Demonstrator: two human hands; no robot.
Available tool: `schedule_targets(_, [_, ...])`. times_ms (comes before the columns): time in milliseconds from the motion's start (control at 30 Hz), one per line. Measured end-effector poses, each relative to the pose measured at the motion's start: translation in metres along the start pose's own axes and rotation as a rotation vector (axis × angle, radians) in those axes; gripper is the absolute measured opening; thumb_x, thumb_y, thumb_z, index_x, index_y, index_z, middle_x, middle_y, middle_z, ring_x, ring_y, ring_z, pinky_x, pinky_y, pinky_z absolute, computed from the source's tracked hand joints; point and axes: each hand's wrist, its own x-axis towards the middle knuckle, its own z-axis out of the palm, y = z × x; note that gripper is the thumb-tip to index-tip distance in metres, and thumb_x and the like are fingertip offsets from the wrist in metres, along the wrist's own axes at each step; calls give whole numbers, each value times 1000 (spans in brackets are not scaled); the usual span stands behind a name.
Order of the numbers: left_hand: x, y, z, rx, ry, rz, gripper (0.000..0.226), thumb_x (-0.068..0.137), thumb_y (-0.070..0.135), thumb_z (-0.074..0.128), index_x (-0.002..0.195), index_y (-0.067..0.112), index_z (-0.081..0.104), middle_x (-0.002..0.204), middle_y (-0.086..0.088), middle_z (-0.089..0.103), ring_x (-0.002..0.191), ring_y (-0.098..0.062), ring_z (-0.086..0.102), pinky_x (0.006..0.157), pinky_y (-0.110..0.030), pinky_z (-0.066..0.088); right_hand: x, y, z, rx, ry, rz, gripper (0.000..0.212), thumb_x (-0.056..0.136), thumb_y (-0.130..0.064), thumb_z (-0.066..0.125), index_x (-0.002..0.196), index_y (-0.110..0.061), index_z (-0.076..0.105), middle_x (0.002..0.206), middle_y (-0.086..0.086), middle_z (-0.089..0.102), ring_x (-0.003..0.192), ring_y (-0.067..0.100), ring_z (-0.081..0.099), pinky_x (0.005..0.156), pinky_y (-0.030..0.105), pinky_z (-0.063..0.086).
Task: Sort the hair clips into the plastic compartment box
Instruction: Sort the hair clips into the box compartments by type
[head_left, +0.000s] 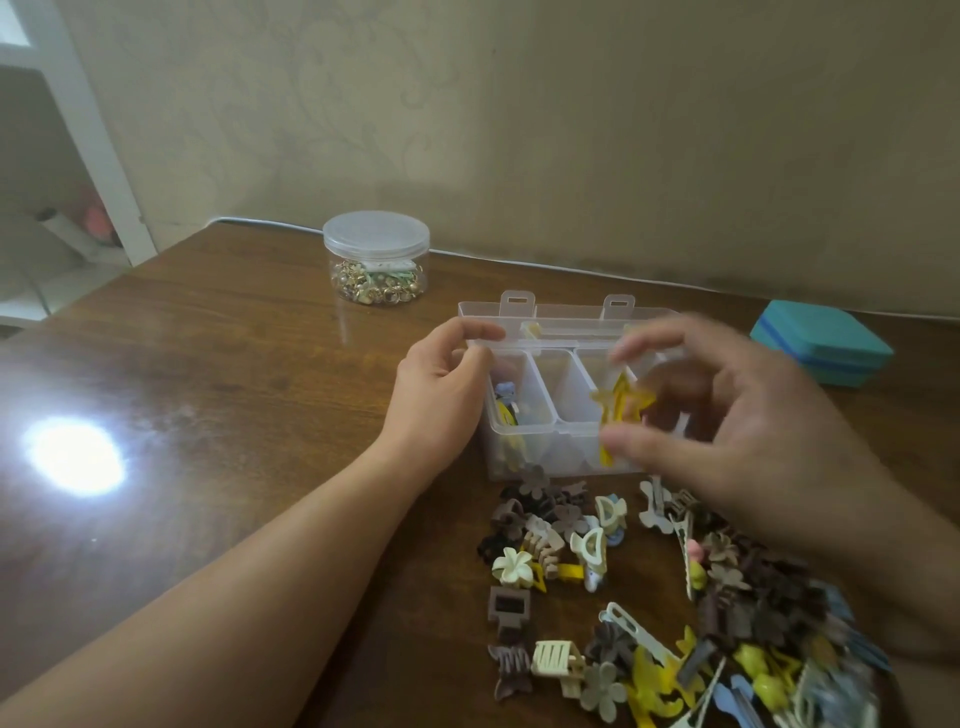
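A clear plastic compartment box (569, 421) stands open in the middle of the wooden table, its lid tilted back. My left hand (441, 389) grips the box's left wall and rim. My right hand (727, 426), blurred, pinches a yellow star-shaped hair clip (621, 408) just above the box's right compartment. The left compartment holds a few clips, one yellow and one bluish (506, 402). The middle compartment looks bare. A heap of hair clips (649, 613) in brown, cream, yellow and blue lies in front of the box.
A round clear jar (376, 260) with a lid, holding small gold pieces, stands at the back left. A teal case (821, 348) lies at the right by the wall. A bright light glare (72, 454) marks the table's left side.
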Motion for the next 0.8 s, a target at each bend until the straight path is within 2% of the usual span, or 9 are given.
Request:
schedule_targets(67, [0,0,0,3,0,-2,30,92,12,45,105,29,66,91,-1,77,92,-9,71,88,-40,57,7,7,12,18,239,-28,33,75,-34,74,102,-38,56,79,-9,71,71,4,64,60,11,49])
schedule_targets(133, [0,1,1,10,7,-1,30,93,12,45,106,28,66,90,0,77,91,-8,71,88,-40,56,16,16,20,-41,345,-31,30,79,-31,74,103,-35,57,76,-9,70,75,2,64,58,10,48])
schedule_targets(300, [-1,2,1,33,16,0,30,93,12,45,106,29,66,87,1,78,90,-20,71,87,-48,56,24,29,21,-178,302,-18,30,83,-42,65,112,-36,58,89,-21,66,84,3,61,70,25,53])
schedule_targets(400, [-1,2,1,29,15,-7,30,93,12,45,105,29,66,87,1,77,90,-17,71,83,-43,58,16,23,16,-335,319,-147,26,84,-47,57,106,-34,61,86,-22,61,81,0,53,67,24,47])
schedule_targets(467, [-1,2,1,21,13,-10,30,94,12,45,106,28,66,88,1,77,90,-12,71,79,-33,57,5,15,9,-427,155,-275,15,84,-48,55,91,-36,62,75,-22,57,73,-3,52,61,16,40])
schedule_targets(567, [-1,4,2,12,37,-2,29,93,10,46,104,26,69,83,3,76,83,-10,70,72,-24,53,-10,2,10,-514,-258,-276,26,79,-62,49,86,-39,61,66,-22,58,69,-3,58,57,14,45])
schedule_targets(633, [-1,5,2,27,66,4,30,91,9,47,100,25,70,73,7,74,72,-18,64,62,-24,49,-12,0,15,-639,-333,-266,36,75,-73,45,90,-42,56,67,-22,58,67,-4,56,59,18,44])
schedule_targets(700, [-1,5,2,28,68,3,31,91,8,46,99,25,70,76,4,76,76,-25,65,65,-31,53,-11,1,18,-689,-337,-250,39,74,-76,45,94,-44,51,72,-21,58,70,-4,53,64,21,44])
schedule_targets(800, [-1,5,2,22,55,-3,30,91,9,46,102,25,70,80,3,77,81,-15,69,70,-32,55,-9,4,17,-701,-347,-207,35,78,-72,50,98,-43,47,82,-21,60,78,-3,53,73,23,48])
